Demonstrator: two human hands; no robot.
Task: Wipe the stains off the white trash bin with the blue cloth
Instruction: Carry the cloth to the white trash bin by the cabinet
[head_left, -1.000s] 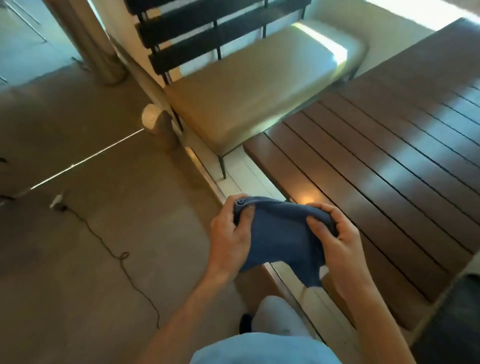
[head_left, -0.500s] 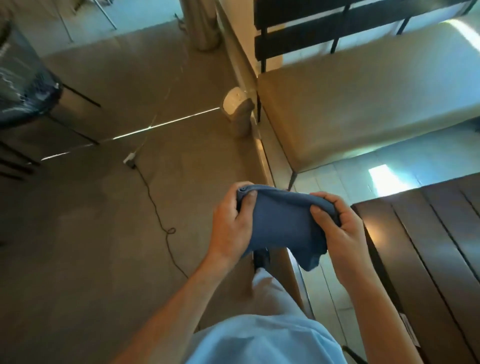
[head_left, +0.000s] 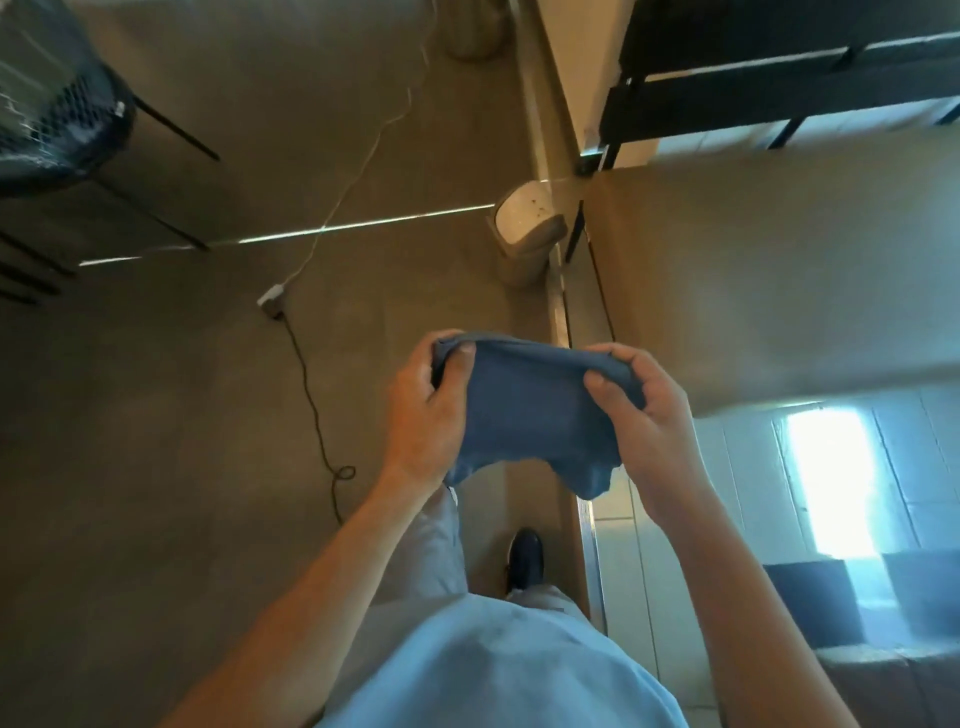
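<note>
I hold the blue cloth (head_left: 530, 415) stretched between both hands at chest height. My left hand (head_left: 426, 415) grips its left edge and my right hand (head_left: 644, 421) grips its right edge, while the lower part hangs loose. The white trash bin (head_left: 524, 228) stands on the floor ahead, beside the corner of the bench. Its sloped lid carries small dark specks. The bin is well beyond my hands, with bare floor in between.
A cushioned bench (head_left: 779, 270) with a dark slatted back fills the right side. A black mesh chair (head_left: 57, 114) stands at the far left. A white cable and plug (head_left: 272, 296) trail across the brown floor. A metal floor strip (head_left: 589, 545) separates off white tiles on the right.
The view has swung left and down: the dark slatted table has left the frame and the bin has come nearer to centre. Both hands keep hold of the cloth.
</note>
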